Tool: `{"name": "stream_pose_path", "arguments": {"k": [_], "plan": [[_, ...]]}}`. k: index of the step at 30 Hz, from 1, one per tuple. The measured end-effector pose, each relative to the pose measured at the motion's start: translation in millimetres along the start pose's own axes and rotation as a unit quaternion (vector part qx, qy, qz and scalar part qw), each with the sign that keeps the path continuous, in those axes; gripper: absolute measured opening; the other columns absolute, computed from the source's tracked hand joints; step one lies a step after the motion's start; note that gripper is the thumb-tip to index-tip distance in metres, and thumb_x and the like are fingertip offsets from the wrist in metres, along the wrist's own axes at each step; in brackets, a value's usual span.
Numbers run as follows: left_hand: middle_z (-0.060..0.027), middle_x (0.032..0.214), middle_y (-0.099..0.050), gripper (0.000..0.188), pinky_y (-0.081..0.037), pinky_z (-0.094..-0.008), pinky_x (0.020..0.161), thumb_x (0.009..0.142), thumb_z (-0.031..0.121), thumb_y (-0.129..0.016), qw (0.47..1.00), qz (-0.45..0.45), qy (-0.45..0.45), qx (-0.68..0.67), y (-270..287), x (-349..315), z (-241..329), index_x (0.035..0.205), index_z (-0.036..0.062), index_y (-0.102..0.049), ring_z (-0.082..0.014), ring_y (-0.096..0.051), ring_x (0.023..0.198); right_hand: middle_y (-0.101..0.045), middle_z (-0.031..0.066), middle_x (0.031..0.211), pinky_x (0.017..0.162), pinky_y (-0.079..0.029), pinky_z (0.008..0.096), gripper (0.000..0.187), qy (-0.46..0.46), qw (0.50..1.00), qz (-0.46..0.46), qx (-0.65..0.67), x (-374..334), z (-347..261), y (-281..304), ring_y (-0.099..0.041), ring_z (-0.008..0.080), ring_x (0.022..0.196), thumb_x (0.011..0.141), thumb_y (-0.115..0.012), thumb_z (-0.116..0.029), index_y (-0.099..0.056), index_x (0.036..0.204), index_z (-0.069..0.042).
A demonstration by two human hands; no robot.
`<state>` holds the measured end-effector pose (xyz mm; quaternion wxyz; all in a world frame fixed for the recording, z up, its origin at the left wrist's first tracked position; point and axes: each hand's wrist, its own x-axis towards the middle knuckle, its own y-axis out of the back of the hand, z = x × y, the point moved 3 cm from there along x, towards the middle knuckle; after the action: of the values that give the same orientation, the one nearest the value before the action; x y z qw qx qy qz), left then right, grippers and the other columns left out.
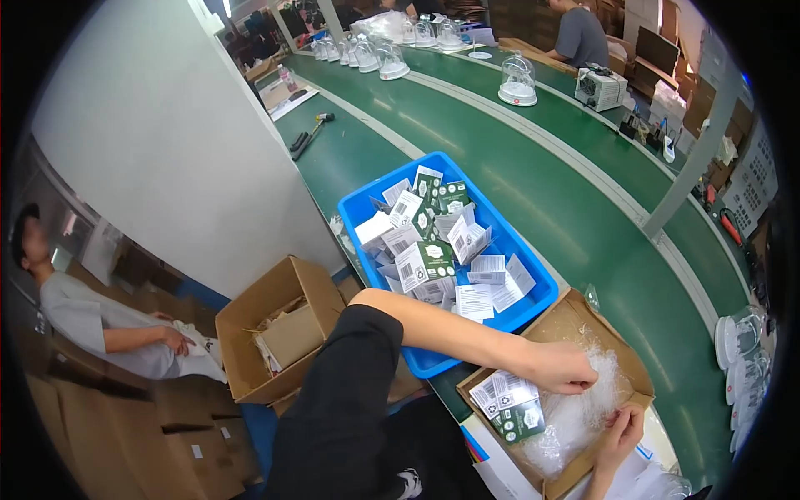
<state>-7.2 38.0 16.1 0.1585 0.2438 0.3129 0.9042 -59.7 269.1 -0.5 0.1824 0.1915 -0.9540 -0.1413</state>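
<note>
My left hand (560,367) reaches across into an open cardboard box (635,367) on the green bench and pinches the crinkled clear plastic wrap (583,417) inside it. My right hand (622,433) comes up from the lower edge and grips the same plastic near the box's front rim. A small green and white printed carton (510,407) lies in the box's left corner beside the wrap. Just behind the box stands a blue plastic bin (533,310) heaped with several flat green and white cartons (427,250).
A green conveyor belt (533,158) runs away with clear domed items (517,81) on it. An open cardboard box (279,333) sits on the floor at left. One person sits at left (100,321), another works at the far side (579,35). A mallet (310,133) lies on the bench.
</note>
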Motion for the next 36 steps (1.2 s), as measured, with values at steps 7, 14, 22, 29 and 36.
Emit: {"name": "stream_pose_path", "arguments": {"k": [7,14,22,29,36], "plan": [[-0.0145,0.074,-0.061,0.01,-0.046,-0.0461,0.061,0.084,0.014,-0.059,1.0,-0.016,0.014,-0.01,2,0,-1,0.082,0.0042,-0.055,-0.0368,-0.06,0.071,-0.049,0.0011,0.079,0.059,-0.039,0.0199,0.007,-0.032,0.999,0.0,0.021,-1,0,-5,-0.047,0.007,0.064,0.097,-0.047,-0.004,-0.051,0.091,-0.003],[-0.0146,0.075,-0.062,0.012,-0.046,-0.046,0.061,0.084,0.015,-0.06,1.0,-0.013,0.017,-0.023,1,1,2,0.083,0.0038,-0.055,-0.0368,-0.06,0.071,-0.05,0.0026,0.078,0.057,-0.039,0.0213,0.015,0.008,1.0,-0.009,-0.028,-1,-4,-1,-0.046,0.0079,0.063,0.097,-0.046,-0.003,-0.051,0.082,-0.001],[-0.0147,0.075,-0.062,0.011,-0.047,-0.0463,0.061,0.084,0.015,-0.06,1.0,-0.018,0.019,-0.015,4,1,-3,0.084,0.0039,-0.056,-0.0367,-0.061,0.072,-0.05,0.0029,0.079,0.057,-0.038,0.0211,0.017,0.011,0.999,-0.039,-0.019,3,-10,-3,-0.045,0.0075,0.063,0.098,-0.045,-0.004,-0.049,0.082,-0.002],[-0.0145,0.076,-0.062,0.011,-0.047,-0.046,0.061,0.084,0.014,-0.06,0.999,-0.026,0.021,-0.008,7,3,-1,0.084,0.0039,-0.056,-0.0367,-0.061,0.072,-0.053,0.0058,0.089,0.059,-0.042,0.0209,0.006,-0.037,0.999,-0.008,0.019,6,-9,-6,-0.051,0.0093,0.066,0.093,-0.047,0.001,-0.051,0.088,0.0],[-0.0137,0.076,-0.062,0.01,-0.047,-0.0443,0.061,0.084,0.013,-0.06,0.999,-0.037,0.021,-0.019,1,-2,6,0.083,0.0046,-0.056,-0.0355,-0.061,0.071,-0.053,0.0056,0.086,0.057,-0.04,0.0209,0.012,0.001,1.0,-0.011,0.024,-3,-11,-4,-0.049,0.0079,0.064,0.095,-0.047,-0.001,-0.051,0.084,0.0]]}}
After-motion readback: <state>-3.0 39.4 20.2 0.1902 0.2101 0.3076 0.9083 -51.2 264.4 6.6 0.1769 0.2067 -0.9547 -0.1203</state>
